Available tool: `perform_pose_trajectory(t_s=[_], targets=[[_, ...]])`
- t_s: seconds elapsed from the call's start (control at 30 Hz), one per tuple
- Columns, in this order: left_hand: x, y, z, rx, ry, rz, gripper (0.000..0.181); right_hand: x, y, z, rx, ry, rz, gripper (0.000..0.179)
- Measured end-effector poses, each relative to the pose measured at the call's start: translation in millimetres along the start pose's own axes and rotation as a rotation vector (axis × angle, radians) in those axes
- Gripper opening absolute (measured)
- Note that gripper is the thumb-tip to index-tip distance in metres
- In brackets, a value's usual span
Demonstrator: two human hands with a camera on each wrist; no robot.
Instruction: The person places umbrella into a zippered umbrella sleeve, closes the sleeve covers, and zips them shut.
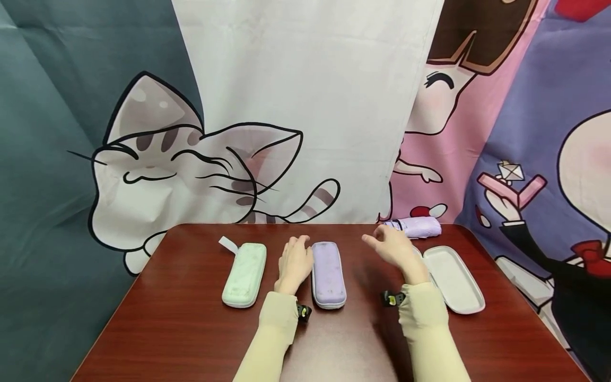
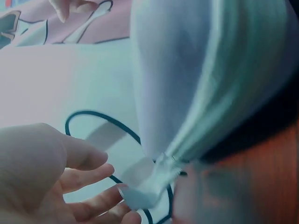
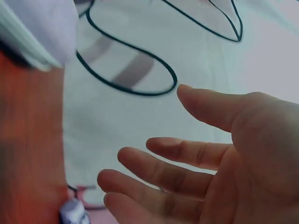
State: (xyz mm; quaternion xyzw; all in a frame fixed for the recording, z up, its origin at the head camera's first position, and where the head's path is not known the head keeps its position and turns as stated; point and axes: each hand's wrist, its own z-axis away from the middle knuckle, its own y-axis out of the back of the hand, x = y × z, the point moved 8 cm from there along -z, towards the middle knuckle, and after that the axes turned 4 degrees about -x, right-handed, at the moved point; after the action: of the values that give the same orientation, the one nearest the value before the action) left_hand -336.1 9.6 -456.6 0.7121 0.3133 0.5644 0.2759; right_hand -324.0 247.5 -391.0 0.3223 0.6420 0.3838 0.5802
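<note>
A lavender zippered case (image 1: 329, 276) lies closed on the table. Just left of it is my left hand (image 1: 294, 263), its fingers loosely bent. The left wrist view shows that hand (image 2: 70, 182) with its fingertips by a pale strap (image 2: 145, 193) at the case's end; whether they touch it I cannot tell. My right hand (image 1: 393, 246) hovers to the right of the lavender case, holding nothing. In the right wrist view its thumb and fingers (image 3: 159, 170) are spread apart. A mint green case (image 1: 244, 276) with a white strap lies farther left.
At the right, an opened case shows its whitish inside (image 1: 453, 279), partly hidden by my right arm. A folded lavender umbrella (image 1: 420, 227) lies at the table's back right edge. Behind the brown table (image 1: 191, 339) hangs a cloth printed with cartoon figures (image 1: 305, 79).
</note>
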Motion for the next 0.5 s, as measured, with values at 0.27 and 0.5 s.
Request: perform_pose_trajectory(t_s=[0.27,0.5], targets=[[30.8,-9.0,1.8,0.042,-0.05,0.014,0.023,19.1,31.4,-7.2,0.012,0.071,0.053,0.033],[69.8,-24.6,9.3,0.071,-0.143,0.023,0.019,45.0,40.2,-21.0,-0.026,0.128,0.12,0.027]])
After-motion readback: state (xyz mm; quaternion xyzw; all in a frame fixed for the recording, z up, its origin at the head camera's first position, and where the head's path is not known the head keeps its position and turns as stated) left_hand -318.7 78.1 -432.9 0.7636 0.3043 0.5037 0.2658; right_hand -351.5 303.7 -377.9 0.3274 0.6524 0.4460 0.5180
